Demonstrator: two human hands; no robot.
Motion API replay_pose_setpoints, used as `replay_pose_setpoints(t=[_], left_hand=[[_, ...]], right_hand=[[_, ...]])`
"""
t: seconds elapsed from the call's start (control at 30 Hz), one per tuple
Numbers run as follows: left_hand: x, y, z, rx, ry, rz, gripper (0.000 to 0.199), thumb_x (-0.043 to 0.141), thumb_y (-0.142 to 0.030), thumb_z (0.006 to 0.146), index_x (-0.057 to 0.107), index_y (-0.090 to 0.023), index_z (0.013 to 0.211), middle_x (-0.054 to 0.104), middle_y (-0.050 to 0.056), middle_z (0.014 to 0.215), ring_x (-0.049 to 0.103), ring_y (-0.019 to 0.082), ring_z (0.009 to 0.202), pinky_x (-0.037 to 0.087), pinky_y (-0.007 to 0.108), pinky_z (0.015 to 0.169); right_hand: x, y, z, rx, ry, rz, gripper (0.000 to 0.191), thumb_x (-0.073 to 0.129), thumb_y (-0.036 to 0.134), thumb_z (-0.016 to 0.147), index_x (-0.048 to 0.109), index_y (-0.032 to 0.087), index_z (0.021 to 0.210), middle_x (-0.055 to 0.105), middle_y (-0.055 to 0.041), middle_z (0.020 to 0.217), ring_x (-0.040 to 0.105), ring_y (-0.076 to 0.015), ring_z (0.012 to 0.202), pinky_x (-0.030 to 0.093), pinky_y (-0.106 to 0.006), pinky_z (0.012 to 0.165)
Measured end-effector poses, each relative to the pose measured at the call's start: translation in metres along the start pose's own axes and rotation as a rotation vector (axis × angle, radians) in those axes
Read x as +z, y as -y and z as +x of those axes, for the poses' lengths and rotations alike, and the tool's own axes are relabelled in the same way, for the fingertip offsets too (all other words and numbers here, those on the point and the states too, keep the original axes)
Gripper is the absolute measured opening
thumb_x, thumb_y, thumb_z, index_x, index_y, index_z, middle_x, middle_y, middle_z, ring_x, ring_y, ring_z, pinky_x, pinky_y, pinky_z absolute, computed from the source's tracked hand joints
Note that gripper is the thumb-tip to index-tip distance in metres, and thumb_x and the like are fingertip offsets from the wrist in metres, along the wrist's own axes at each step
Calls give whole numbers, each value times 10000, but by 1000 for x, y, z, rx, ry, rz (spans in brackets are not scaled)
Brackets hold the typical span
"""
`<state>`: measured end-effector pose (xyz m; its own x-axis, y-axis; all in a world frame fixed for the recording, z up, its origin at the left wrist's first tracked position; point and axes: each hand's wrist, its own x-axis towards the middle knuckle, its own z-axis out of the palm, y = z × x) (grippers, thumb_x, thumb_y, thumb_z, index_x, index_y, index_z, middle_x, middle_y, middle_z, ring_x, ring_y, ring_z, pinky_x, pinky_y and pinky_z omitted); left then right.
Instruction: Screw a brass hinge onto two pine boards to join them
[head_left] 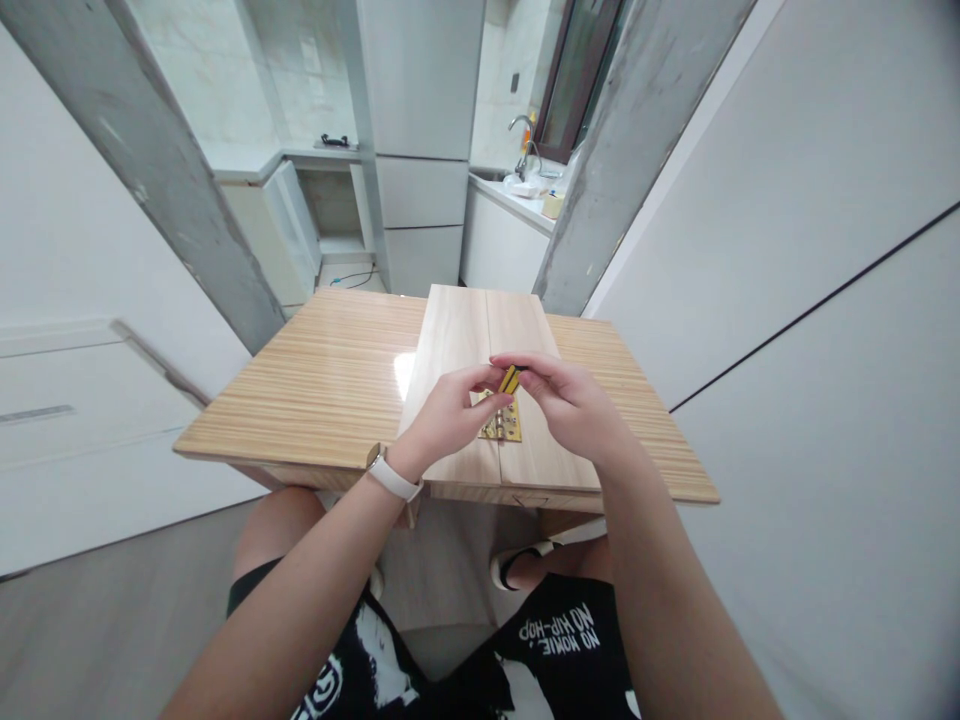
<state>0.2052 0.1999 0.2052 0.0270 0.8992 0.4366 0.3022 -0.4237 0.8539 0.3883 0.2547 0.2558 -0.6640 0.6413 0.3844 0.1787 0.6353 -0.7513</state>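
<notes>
**Small yellow-and-black piece [511, 380] being held over two pale boards [455, 335]**

You are holding the small yellow-and-black piece up between both hands. It is probably handling as something light and stiff, perhaps slick, hardly fragile; taking it by its long sides is likely suiting it best. Your left hand [459, 410] is pinching it between thumb and finger, its yellow body showing between your two thumbs. Your right hand [566, 398] is closing thumb and fingertips about its upper end; how firmly is not showing. Just below, a brass-coloured hinge [508, 425] is lying across the seam of the boards, which are resting on the striped table [300, 400]. A watch [394, 478] is circling your left wrist.
</notes>
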Motion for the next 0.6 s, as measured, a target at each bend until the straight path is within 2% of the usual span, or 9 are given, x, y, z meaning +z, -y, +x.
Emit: replay_pose_setpoints(t=[0.17,0.3,0.43,0.6], left_hand=[[0,4,-3,-70,-71,-118,299,774,-236,919,655,-192,1190,795,75,1041,767,213,993,612,379,922],[0,-1,-7,12,-119,33,255,816,-259,893,667,-205,1093,761,51,1050,741,193,999,599,357,920],[3,-7,-7,69,-164,167,252,820,-240,886,667,-214,1084,733,31,1015,713,181,952,581,332,855],[7,-9,-3,101,-190,241,194,801,-254,904,642,-206,1004,694,0,915,674,149,833,561,298,785]], right_hand=[[6,1,3,7,-79,-60,278,540,237,1011,763,287,1168,802,-22,1169,734,-243,1122,559,-436,998],[12,4,5,50,-199,-130,213,588,236,975,776,262,1072,817,-30,1052,758,-239,951,572,-391,865],[15,5,5,83,-316,-181,166,648,279,948,789,238,1025,820,-42,995,743,-219,832,557,-357,789],[19,6,3,131,-373,-182,146,779,367,881,772,224,910,780,-19,819,711,-198,744,517,-321,692]])
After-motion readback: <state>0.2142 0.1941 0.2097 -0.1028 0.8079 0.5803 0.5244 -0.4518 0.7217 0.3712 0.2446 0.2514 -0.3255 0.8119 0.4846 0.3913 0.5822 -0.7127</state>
